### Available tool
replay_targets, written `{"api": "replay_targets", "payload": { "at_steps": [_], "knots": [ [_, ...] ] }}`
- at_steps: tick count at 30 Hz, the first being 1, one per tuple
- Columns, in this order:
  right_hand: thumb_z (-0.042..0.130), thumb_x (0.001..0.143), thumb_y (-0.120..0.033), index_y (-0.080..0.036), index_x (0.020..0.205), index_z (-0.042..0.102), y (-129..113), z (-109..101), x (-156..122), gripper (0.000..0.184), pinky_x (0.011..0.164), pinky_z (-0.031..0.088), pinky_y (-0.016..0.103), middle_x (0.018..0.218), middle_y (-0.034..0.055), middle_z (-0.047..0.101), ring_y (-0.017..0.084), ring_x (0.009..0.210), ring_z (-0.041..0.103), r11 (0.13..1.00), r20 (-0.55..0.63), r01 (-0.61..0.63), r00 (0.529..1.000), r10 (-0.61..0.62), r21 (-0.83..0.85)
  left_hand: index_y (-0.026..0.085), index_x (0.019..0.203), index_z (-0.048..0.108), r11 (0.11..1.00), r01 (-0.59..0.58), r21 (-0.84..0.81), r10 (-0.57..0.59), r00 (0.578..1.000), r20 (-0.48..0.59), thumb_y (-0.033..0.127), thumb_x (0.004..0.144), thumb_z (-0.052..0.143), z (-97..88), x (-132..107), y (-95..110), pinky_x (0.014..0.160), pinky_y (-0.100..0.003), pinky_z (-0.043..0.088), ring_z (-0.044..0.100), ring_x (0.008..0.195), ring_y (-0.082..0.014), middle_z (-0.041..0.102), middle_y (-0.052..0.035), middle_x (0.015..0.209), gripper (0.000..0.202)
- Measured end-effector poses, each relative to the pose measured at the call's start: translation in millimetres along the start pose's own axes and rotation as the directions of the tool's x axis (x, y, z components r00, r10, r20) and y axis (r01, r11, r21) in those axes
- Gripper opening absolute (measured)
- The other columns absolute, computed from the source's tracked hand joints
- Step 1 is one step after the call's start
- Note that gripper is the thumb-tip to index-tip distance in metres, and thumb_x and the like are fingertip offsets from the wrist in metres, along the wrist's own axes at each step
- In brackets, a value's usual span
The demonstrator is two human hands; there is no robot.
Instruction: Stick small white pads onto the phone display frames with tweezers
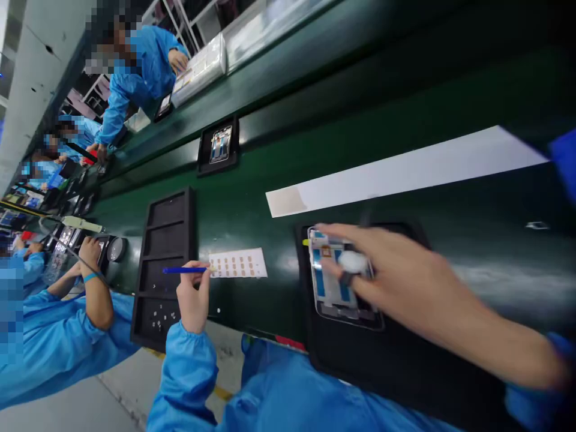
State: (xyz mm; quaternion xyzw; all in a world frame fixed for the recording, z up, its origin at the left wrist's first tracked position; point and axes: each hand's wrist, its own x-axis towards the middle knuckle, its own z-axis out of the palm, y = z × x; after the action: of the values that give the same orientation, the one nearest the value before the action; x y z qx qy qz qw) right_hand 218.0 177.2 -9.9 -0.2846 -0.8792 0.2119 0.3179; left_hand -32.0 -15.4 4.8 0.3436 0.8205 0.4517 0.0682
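Note:
My left hand (pixel 193 297) is closed in a pinch around a slim blue pen-like stick (pixel 182 270). Its pale tip touches the left edge of a white sheet (pixel 238 263) with rows of small tan stickers. Over an opened device with blue strips inside (pixel 330 291), which looks like a phone or small tablet, is my right hand (pixel 387 273), smeared by motion. Its fingers curl round a small white rounded thing (pixel 353 262), too blurred to name, and a dark band circles one finger. The device lies on a black mat (pixel 351 354), partly hidden by the hand.
A black compartment tray (pixel 166 240) with small loose bits stands to the left. Beyond lie a long white strip (pixel 387 177) and another device in a black holder (pixel 220 147) on the green surface (pixel 270 144). Co-workers in blue sleeves (pixel 58 342) sit left and across.

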Motion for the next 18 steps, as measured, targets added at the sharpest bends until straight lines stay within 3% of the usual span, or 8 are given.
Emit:
{"api": "replay_targets", "payload": {
  "at_steps": [2, 4, 7, 9, 12, 15, 18],
  "knots": [
    [0.053, 0.086, -0.020, -0.018, 0.125, 0.055, -21.0, 27.1, 12.7, 0.039, 0.079, 0.054, 0.040, 0.111, 0.0123, 0.067, 0.030, 0.099, 0.064, 0.981, 0.105, 0.193, 0.975, -0.194, 0.024, 0.020, 0.101, 0.057, 0.994, -0.016, 0.108, 0.017, 1.000, -0.003, 0.032, 0.085, 0.063, 0.1, -4.8, -8.5, 0.077, -0.029, 0.056, 0.071, 0.084, -0.0180, 0.073, -0.0064, 0.095, 0.020],
    [0.057, 0.078, -0.010, -0.015, 0.122, 0.056, -38.6, 58.5, 23.5, 0.045, 0.087, 0.052, 0.040, 0.112, 0.0137, 0.067, 0.029, 0.106, 0.062, 0.955, 0.187, 0.291, 0.937, -0.295, 0.047, 0.021, 0.098, 0.059, 0.984, -0.039, 0.175, 0.033, 0.999, 0.036, 0.030, 0.087, 0.062, 1.8, -8.4, -13.6, 0.077, -0.028, 0.056, 0.071, 0.084, -0.0176, 0.073, -0.0053, 0.095, 0.015],
    [0.062, 0.071, -0.004, -0.012, 0.117, 0.058, -52.3, 96.8, 32.4, 0.047, 0.094, 0.049, 0.040, 0.115, 0.0152, 0.066, 0.029, 0.113, 0.059, 0.937, 0.292, 0.343, 0.890, -0.349, 0.075, 0.021, 0.094, 0.061, 0.974, -0.079, 0.212, 0.067, 0.996, 0.063, 0.030, 0.086, 0.062, 5.2, -10.7, -17.5, 0.075, -0.027, 0.056, 0.071, 0.080, -0.0173, 0.073, -0.0050, 0.094, 0.011],
    [0.061, 0.070, -0.002, -0.012, 0.118, 0.057, -51.9, 109.7, 33.3, 0.050, 0.094, 0.049, 0.040, 0.115, 0.0151, 0.066, 0.028, 0.114, 0.058, 0.933, 0.330, 0.351, 0.874, -0.357, 0.080, 0.021, 0.092, 0.062, 0.977, -0.070, 0.200, 0.061, 0.997, 0.054, 0.030, 0.086, 0.063, 6.5, -10.6, -19.1, 0.075, -0.027, 0.056, 0.071, 0.080, -0.0174, 0.073, -0.0053, 0.094, 0.011],
    [0.056, 0.069, 0.002, -0.013, 0.121, 0.055, -43.0, 111.2, 31.4, 0.054, 0.094, 0.048, 0.041, 0.115, 0.0150, 0.065, 0.028, 0.116, 0.057, 0.934, 0.328, 0.346, 0.876, -0.354, 0.085, 0.020, 0.092, 0.058, 1.000, 0.029, 0.008, -0.030, 0.999, 0.017, 0.033, 0.085, 0.065, 5.6, -8.8, -18.2, 0.078, -0.028, 0.057, 0.072, 0.083, -0.0178, 0.074, -0.0067, 0.094, 0.017],
    [0.053, 0.068, 0.004, -0.011, 0.117, 0.057, -35.6, 101.2, 30.8, 0.051, 0.094, 0.047, 0.042, 0.113, 0.0162, 0.066, 0.030, 0.114, 0.057, 0.942, 0.305, 0.314, 0.891, -0.337, 0.122, 0.019, 0.093, 0.053, 0.961, 0.115, -0.252, -0.132, 0.990, -0.055, 0.038, 0.081, 0.070, 5.1, -6.9, -8.6, 0.074, -0.027, 0.059, 0.073, 0.078, -0.0171, 0.074, -0.0068, 0.089, 0.028],
    [0.053, 0.070, 0.003, -0.014, 0.113, 0.058, -37.7, 86.3, 31.0, 0.047, 0.090, 0.049, 0.043, 0.105, 0.0133, 0.067, 0.029, 0.106, 0.061, 0.954, 0.287, 0.191, 0.923, -0.255, 0.232, 0.018, 0.093, 0.051, 0.914, 0.152, -0.376, -0.189, 0.980, -0.064, 0.040, 0.077, 0.075, 11.4, -8.5, 9.6, 0.068, -0.026, 0.061, 0.073, 0.069, -0.0163, 0.075, -0.0054, 0.084, 0.036]
  ]
}}
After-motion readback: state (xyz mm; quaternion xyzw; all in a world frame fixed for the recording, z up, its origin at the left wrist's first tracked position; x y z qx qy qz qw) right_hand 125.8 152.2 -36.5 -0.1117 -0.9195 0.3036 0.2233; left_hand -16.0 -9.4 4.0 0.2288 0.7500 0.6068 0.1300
